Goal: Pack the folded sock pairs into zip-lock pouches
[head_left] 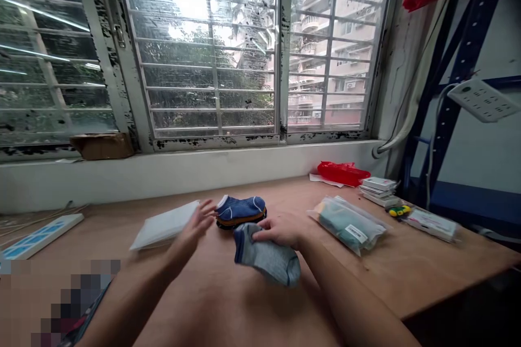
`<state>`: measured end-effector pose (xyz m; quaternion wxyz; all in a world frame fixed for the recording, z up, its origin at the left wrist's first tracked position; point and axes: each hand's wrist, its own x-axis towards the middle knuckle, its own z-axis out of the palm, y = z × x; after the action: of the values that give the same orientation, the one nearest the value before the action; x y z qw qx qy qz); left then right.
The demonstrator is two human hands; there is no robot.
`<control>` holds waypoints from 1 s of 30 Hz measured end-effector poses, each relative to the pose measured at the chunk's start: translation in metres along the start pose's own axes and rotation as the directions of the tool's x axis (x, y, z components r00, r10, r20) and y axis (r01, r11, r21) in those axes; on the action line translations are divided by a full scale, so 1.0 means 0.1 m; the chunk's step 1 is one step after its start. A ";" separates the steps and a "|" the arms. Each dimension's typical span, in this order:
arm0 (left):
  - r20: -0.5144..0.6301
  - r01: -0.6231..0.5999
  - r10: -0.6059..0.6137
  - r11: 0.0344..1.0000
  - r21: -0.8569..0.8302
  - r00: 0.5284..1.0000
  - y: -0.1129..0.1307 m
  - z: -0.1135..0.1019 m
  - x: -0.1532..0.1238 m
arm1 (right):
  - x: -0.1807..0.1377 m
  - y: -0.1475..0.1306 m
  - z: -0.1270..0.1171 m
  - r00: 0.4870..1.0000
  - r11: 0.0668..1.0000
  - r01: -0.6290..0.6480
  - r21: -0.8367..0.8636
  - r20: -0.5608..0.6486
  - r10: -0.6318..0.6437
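A grey sock with a dark blue cuff hangs just above the wooden table, gripped at its upper side by my right hand. Behind it lies a small stack of folded socks, a blue one on top with orange and black edges beneath. My left hand is raised at the left of that stack, fingers spread and holding nothing. Partly behind the left hand, a flat white plastic packet rests on the table.
To the right lies a clear bag with teal contents. Beyond it are a red plastic bag, stacked white boxes and a packaged item. A power strip lies at far left. The table's edge falls away at right.
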<state>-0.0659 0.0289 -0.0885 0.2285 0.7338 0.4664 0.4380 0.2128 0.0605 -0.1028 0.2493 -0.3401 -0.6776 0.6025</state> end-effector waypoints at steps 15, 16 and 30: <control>0.511 0.397 -0.248 0.894 -0.206 0.823 0.03 0.34 -0.03 | 0.00 0.12 -0.15 0.989 0.929 0.074 -0.364 0.149 -0.020; 0.465 0.349 -0.226 0.916 -0.197 0.856 0.00 0.31 -0.02 | 0.00 0.13 -0.18 0.992 0.923 0.083 -0.377 0.121 -0.040; 0.279 -0.387 0.275 0.752 0.534 0.920 -0.56 0.28 -0.07 | 0.10 0.29 -0.15 0.822 0.434 0.284 -0.855 -0.016 -0.570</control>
<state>-0.0708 0.0505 -0.1476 -0.0454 0.8759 0.4164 0.2393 0.2220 0.0787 -0.1295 0.3072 -0.3181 -0.8942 0.0696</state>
